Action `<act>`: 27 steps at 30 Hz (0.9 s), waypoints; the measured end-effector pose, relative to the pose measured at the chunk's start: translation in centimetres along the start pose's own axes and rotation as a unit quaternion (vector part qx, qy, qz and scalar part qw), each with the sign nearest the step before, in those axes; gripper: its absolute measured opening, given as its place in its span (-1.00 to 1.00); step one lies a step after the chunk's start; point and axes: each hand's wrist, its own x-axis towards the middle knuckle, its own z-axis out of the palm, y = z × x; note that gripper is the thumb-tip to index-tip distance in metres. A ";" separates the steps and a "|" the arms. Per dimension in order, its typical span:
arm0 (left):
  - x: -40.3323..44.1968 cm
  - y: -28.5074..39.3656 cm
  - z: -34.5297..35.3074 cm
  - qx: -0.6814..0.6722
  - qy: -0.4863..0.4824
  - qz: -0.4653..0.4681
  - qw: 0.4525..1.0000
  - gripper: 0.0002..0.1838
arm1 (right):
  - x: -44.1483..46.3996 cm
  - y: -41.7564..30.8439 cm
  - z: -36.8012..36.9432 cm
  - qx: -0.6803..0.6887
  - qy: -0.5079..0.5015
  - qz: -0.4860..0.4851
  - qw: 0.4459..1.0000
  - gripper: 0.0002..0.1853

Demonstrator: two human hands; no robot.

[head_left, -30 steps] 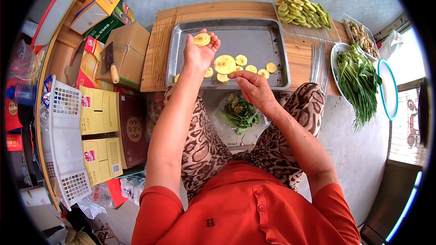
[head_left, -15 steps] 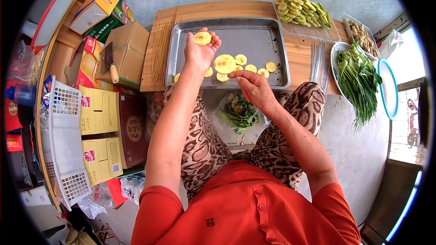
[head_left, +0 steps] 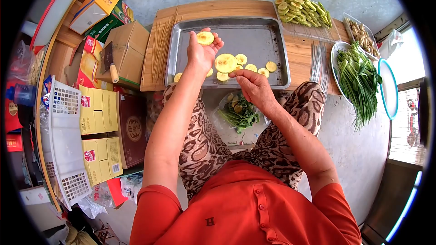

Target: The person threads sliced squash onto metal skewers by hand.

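Note:
My left hand (head_left: 203, 50) is palm up above the metal tray (head_left: 181, 26), its fingers curled around a round yellow vegetable slice (head_left: 205, 38). Closer to the tray's front edge, my right hand (head_left: 250, 84) is pinched, thumb against forefinger. Whatever lies between those fingertips is too small to make out. Just left of the pinch is a larger-looking yellow slice (head_left: 225, 63); whether it rests on the tray or is held up, I cannot tell. Several smaller slices (head_left: 271, 66) lie along the front part of the tray.
Thin wooden skewers (head_left: 162, 47) lie left of the tray, metal skewers (head_left: 318, 63) to its right. A clear container of sliced vegetables (head_left: 302, 11) stands at back right, beside a bowl of leafy greens (head_left: 356, 75). Bagged greens (head_left: 238, 113) sit below, between my knees. Boxes (head_left: 125, 52) crowd the left.
My left hand has shifted slightly to the right with its slice. The right hand has stayed almost still, and the larger slice beside it has barely moved.

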 end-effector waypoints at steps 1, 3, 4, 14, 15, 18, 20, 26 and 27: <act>0.0 0.0 0.0 0.000 0.000 0.000 1.000 -0.43 | 0.0 0.0 0.0 0.005 -0.001 0.000 1.000 -0.75; 0.0 -0.1 0.0 -0.007 -0.009 -0.005 1.000 -0.43 | 0.1 0.0 0.1 0.003 0.002 0.001 1.000 -0.75; -0.1 -0.1 0.0 -0.007 -0.009 -0.005 1.000 -0.43 | 0.2 0.1 0.2 0.002 0.005 0.002 1.000 -0.75; -1.1 -0.6 1.0 0.022 -0.040 -0.014 0.999 -0.44 | 0.5 -0.6 0.6 0.034 0.027 -0.002 0.999 -0.76; -1.2 -0.7 1.1 0.018 -0.045 -0.018 0.999 -0.44 | 0.5 -0.6 0.5 0.028 0.030 -0.003 0.999 -0.76; -1.4 -0.8 1.3 0.008 -0.058 -0.022 0.998 -0.44 | 0.5 -0.5 0.5 0.021 0.034 -0.007 0.999 -0.76; -1.4 -0.8 1.4 0.006 -0.060 -0.023 0.998 -0.44 | 0.6 -0.4 0.5 0.019 0.036 -0.010 0.999 -0.76; -1.6 -0.7 1.4 0.008 -0.076 -0.033 0.996 -0.44 | 0.7 -0.4 0.5 0.017 0.037 -0.014 0.999 -0.76; -1.7 -0.7 1.4 0.012 -0.082 -0.038 0.996 -0.44 | 0.7 -0.3 0.5 0.017 0.037 -0.017 0.999 -0.77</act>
